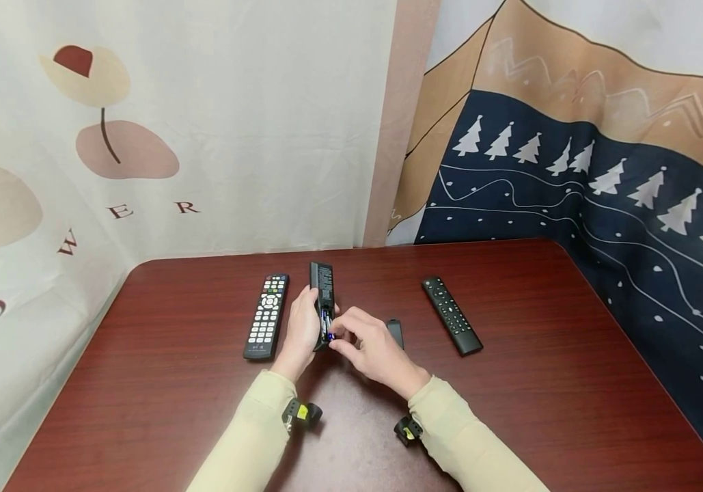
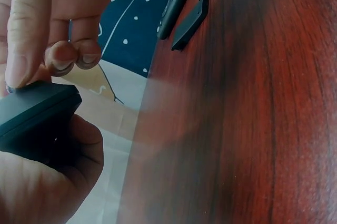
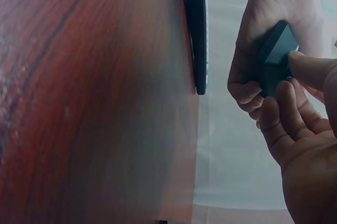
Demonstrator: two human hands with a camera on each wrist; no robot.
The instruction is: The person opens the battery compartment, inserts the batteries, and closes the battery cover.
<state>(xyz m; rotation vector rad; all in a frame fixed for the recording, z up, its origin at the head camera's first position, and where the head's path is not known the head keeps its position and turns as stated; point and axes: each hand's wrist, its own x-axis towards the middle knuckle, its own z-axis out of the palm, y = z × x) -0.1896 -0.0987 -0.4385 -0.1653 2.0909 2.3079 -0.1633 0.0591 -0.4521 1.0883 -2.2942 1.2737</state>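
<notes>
A black remote control (image 1: 323, 287) stands tilted in my left hand (image 1: 300, 326), back side toward me, its battery bay uncovered. The left fingers and thumb grip it along its sides. Inside the bay, batteries (image 1: 326, 320) show, one with a blue-purple end. At the bay's lower end, the thumb and forefinger of my right hand (image 1: 371, 345) pinch at that battery; the fingertips partly hide it. In the right wrist view, the right thumb (image 3: 310, 71) lies against the end of the remote (image 3: 276, 60). A loose black battery cover (image 1: 395, 333) lies on the table behind the right hand.
Left of my hands lies a black remote with white buttons (image 1: 267, 318). Another slim black remote (image 1: 452, 316) lies to the right. Everything rests on a reddish-brown wooden table (image 1: 142, 383), with printed curtains (image 1: 290, 137) hanging behind its far edge.
</notes>
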